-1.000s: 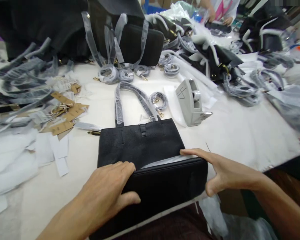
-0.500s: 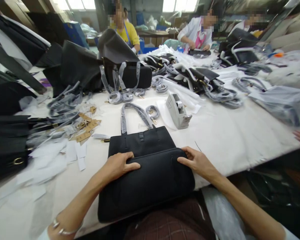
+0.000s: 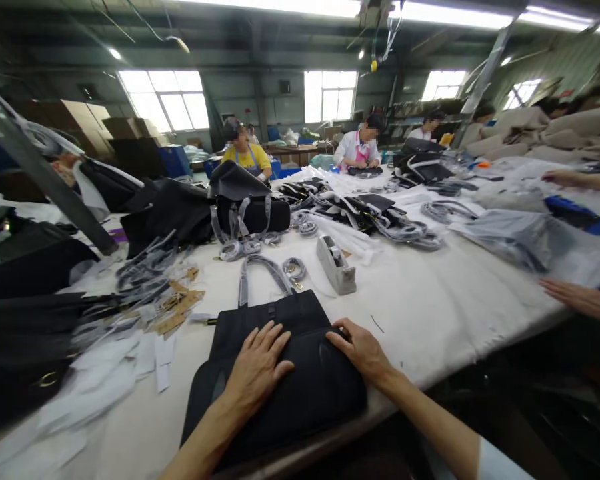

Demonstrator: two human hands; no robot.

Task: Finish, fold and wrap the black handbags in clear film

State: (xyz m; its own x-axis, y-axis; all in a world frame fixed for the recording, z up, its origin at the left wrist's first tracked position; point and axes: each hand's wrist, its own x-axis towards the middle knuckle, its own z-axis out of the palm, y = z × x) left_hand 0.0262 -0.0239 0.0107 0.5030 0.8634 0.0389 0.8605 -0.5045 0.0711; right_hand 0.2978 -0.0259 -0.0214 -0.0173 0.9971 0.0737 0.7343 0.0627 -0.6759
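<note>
A black handbag (image 3: 313,387) lies at the table's near edge, its wrapped handles (image 3: 245,280) stretched out away from me. Flat on the middle of it rests my left hand (image 3: 260,363), open, fingers spread. My right hand (image 3: 363,350) pinches the bag's upper right edge between thumb and fingers; the fingertips are partly hidden. Just beyond the bag, a coiled wrapped strap (image 3: 294,269) with a gold clasp sits beside the handles. A grey tape dispenser (image 3: 336,265) stands farther to the right.
Paper slips (image 3: 107,370) and brown tags (image 3: 180,310) litter the left side. More black bags (image 3: 25,360) lie at far left. Wrapped straps and bag parts (image 3: 365,213) are heaped farther back. Another person's hand (image 3: 583,300) is at the right edge, near plastic-covered goods (image 3: 525,237). Several people work across the table.
My left hand has gone from the bag's upper edge to lying flat on its middle. The bag now lies flatter on the table. My view has tilted up.
</note>
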